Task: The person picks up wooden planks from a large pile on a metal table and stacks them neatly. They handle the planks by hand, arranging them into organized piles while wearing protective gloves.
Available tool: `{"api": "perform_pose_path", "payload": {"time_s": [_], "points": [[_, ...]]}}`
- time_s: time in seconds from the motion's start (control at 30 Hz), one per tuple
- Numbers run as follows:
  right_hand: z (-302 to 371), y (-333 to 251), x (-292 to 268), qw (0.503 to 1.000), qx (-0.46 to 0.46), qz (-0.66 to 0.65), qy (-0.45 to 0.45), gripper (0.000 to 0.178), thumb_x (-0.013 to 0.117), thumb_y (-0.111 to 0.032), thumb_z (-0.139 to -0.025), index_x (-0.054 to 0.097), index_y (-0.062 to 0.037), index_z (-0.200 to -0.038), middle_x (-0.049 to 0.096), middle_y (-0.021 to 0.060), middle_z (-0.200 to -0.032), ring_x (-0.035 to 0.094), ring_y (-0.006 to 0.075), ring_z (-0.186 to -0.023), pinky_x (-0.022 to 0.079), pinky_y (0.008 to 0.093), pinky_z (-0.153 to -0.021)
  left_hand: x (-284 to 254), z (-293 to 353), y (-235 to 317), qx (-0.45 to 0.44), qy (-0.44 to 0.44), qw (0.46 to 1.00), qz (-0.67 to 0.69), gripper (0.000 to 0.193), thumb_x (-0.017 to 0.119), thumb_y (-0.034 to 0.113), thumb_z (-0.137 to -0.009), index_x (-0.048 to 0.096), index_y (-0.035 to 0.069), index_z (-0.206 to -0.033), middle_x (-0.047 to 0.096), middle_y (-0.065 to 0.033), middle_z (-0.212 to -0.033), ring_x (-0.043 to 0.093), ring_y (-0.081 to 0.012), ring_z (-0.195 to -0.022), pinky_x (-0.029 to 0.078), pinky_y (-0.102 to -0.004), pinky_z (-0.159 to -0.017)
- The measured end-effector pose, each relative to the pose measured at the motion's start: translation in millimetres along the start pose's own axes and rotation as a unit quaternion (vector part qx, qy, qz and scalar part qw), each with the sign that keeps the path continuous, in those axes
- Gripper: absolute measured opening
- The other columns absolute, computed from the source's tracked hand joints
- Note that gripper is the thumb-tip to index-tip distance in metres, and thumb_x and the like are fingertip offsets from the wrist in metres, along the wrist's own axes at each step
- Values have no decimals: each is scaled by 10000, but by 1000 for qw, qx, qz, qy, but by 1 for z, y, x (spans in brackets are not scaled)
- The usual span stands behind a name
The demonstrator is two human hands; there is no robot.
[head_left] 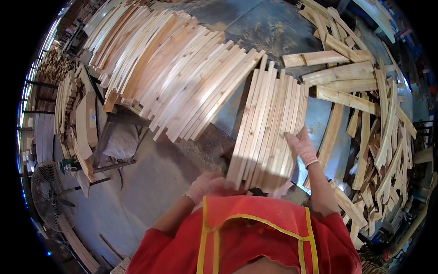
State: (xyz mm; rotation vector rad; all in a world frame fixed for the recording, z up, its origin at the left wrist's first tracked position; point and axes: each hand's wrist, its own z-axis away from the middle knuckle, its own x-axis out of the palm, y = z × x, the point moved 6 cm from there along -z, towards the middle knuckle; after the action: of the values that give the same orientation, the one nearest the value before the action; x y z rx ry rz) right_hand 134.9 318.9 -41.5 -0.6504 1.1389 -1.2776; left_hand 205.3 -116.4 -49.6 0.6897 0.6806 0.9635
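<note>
A stack of pale wooden strips (267, 128), laid side by side, stands in front of me and reaches close to my apron. My right hand (303, 147), in a pinkish knit glove, grips the stack's right side, thumb on top and fingers down the edge. Beside the near left corner is my left hand (205, 186), gloved alike and smeared by motion. Its fingers cannot be made out, nor whether it touches the wood. A long row of similar strips (182, 86) lies on a support to the far left, its near end close to the stack.
Loose boards (342, 91) and a heap of offcuts (388, 155) lie on the right. A caged fan (48, 196) stands at the left, near a metal rack with a clear plastic bag (121, 144). Sawdust marks the floor (264, 32) at the back.
</note>
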Motion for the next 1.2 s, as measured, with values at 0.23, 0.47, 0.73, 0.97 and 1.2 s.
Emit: {"api": "perform_pose_path", "payload": {"time_s": [0.23,0.47,0.73,0.97,1.2], "points": [[-39,5,-52,984,123,114,-68,999,719,-652,-900,437,53,-1550,696,241,-1320,684,338,-1210,512,396,-1058,23,-128,155,18,79,966,-245,727,629,634,-918,621,20,-1307,671,-259,-1267,634,-415,-1232,488,-486,-1020],[-26,-1,-27,992,115,33,-33,878,819,-518,-888,516,71,-1464,729,192,-1241,708,299,-1107,543,397,-1015,88,-146,178,-68,38,958,-276,1139,703,727,-854,351,-44,-1614,399,-262,-1623,465,-400,-1473,427,-447,-1207],[72,-209,-75,965,-212,-113,108,647,835,-249,-945,534,21,-1450,694,123,-1309,661,178,-1154,531,329,-1020,32,-47,318,260,147,954,-32,949,865,454,-791,469,-46,-1494,530,-273,-1370,551,-413,-1279,480,-488,-1097],[125,-246,-70,941,-275,36,195,751,808,-366,-954,474,8,-1513,652,90,-1383,606,197,-1277,491,356,-1084,-12,-28,346,440,-4,875,204,850,886,261,-801,465,-23,-1482,554,-217,-1355,562,-318,-1258,486,-453,-1088],[109,-100,54,971,-197,76,107,642,607,-295,-1066,387,9,-1587,572,138,-1512,578,242,-1355,464,378,-1168,-53,-95,185,426,55,749,-504,817,640,147,-939,270,16,-1655,584,-165,-1416,601,-338,-1272,486,-423,-1062]]}}
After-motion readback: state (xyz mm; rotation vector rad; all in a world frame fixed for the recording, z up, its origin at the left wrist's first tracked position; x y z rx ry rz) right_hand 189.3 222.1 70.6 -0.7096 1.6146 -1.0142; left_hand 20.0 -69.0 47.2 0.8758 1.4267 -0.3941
